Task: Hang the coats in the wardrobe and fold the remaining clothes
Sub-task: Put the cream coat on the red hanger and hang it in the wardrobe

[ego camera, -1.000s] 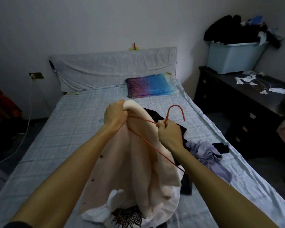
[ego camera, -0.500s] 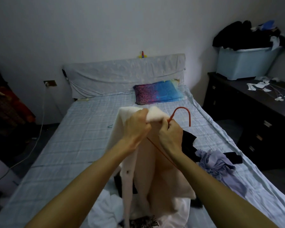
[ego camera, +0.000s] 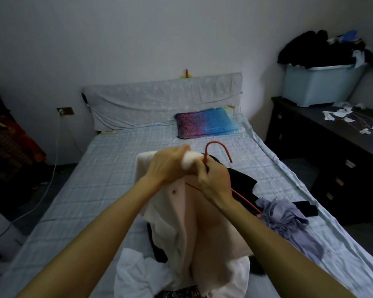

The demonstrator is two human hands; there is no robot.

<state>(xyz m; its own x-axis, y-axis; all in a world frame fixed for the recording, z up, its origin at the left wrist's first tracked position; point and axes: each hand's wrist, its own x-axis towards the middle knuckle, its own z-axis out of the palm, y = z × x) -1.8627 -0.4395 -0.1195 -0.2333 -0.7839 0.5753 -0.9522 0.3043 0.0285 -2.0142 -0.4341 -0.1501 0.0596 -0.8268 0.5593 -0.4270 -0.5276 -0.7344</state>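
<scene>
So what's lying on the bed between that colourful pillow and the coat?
Nothing: in the head view, only bare checked sheet lies between the pillow and the coat.

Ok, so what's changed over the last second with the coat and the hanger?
The left hand, gripping the pale coat by its collar, slid right to meet the right hand at the neck of the red hanger, drawing the coat's shoulder over the wire. The right hand still holds the hanger; the other clothes stay on the bed.

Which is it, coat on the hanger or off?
Partly on. The hook of the hanger rises above the collar gripped by the left hand, but one end sticks out bare beside the coat.
</scene>
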